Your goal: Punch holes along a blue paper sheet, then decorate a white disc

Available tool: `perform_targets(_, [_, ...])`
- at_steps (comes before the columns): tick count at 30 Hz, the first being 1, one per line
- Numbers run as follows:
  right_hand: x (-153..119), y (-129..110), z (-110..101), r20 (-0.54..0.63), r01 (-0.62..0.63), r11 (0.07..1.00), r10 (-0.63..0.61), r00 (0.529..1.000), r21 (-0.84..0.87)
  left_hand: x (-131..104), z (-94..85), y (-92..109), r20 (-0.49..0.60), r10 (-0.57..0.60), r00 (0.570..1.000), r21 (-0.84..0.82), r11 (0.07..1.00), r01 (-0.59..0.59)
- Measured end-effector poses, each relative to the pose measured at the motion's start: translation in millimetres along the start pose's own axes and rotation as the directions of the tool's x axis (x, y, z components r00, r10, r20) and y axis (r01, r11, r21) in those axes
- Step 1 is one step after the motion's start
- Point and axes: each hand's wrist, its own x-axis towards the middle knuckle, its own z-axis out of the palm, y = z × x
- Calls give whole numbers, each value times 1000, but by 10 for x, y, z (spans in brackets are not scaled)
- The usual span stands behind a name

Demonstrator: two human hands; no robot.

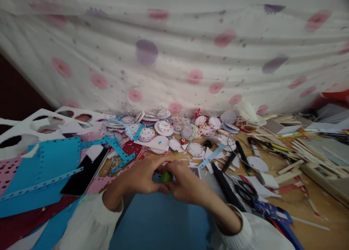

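Head view: left hand [140,177] and right hand [184,180] meet, both pinching a small green piece [166,176] between them; too blurred to say what it is. Piece is nearer than the decorated discs [164,127] on the tabletop [319,239]. Phone [85,173] left, scissors [247,191] right.

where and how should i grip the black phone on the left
Probably by the middle of its bare right long edge, coming from the right: the phone looks flat and slanted, with white paper over part of its far end and a dotted blue strip crossing its left side.
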Motion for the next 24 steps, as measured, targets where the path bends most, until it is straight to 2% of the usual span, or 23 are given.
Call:
perform_targets(6, [-2,35,-85,87,-3,1000,2,996,12,34,28,-10,-9,-25,1000,-72,997,24])
perform_targets(12, [-82,-51,-202,156,6,999,-11,988,36,-25,-36,22,66,-11,998,-47,999,14])
perform_targets(16, [-125,-28,-290,215,-97,994,106,971,-51,-71,-82,26,85,34,996,13,999,-35])
perform_targets(21, [-135,88,-390,187,-217,973,229,955,-85,-127,-141,80,170,-144,975,211,972,107])
perform_targets(24, [-127,136,-419,207,-261,959,279,938,-114,-131,-155,103,167,-141,976,256,962,95])
